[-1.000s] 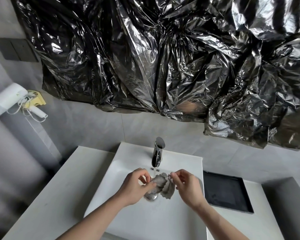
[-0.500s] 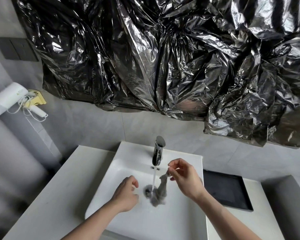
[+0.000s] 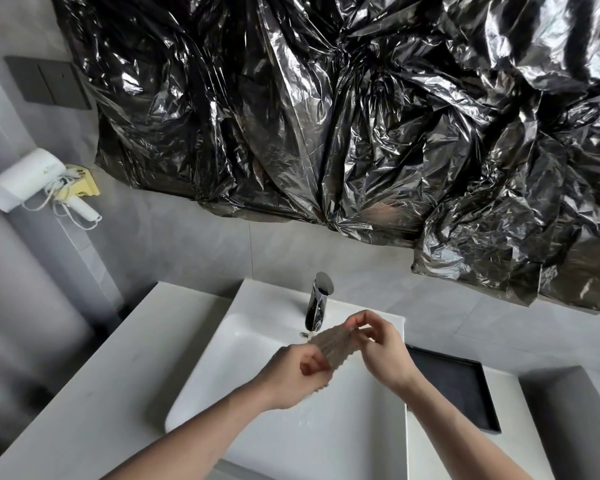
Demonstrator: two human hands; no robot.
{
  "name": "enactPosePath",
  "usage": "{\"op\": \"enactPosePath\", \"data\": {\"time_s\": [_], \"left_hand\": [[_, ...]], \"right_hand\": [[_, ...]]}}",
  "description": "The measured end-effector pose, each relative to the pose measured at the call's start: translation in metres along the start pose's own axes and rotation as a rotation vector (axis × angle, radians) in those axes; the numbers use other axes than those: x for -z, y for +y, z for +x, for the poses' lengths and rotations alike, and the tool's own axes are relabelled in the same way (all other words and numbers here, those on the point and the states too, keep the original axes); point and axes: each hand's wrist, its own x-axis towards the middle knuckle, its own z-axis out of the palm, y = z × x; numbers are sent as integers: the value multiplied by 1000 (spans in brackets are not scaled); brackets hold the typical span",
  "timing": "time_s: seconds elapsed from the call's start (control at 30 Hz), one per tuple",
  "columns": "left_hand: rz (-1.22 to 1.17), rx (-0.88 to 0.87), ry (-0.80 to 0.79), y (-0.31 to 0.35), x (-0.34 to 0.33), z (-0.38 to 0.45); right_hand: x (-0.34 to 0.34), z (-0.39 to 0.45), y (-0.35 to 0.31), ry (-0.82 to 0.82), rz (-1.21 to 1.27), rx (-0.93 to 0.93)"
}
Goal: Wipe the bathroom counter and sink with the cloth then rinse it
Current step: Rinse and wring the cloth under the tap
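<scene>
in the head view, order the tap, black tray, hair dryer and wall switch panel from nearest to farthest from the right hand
From the right hand, which holds the cloth over the sink:
1. Tap, just behind and left of it.
2. Black tray, on the counter to its right.
3. Hair dryer, on the left wall.
4. Wall switch panel, higher on that wall.

black plastic sheeting [image 3: 361,116], hair dryer [image 3: 32,181], black tray [image 3: 458,389]

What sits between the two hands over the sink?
The grey cloth, stretched between the left hand and right hand, both pinching it above the sink just below the tap; head view.
</scene>
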Motion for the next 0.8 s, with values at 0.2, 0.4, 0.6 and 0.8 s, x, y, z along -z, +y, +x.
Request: {"op": "enactPosePath", "data": {"time_s": [0.2,0.4,0.6,0.8], "left_hand": [[119,30,286,-17,6,9],[135,-6,39,-24,-8,21],[-36,-16,210,-37,2,26],[289,-64,311,-37,13,31]], "right_hand": [[-13,1,0,-75,66,21],[-17,-1,-7,-193,149,4],[4,8,26,-29,-218,98],[-7,7,50,-27,-310,-33]]}}
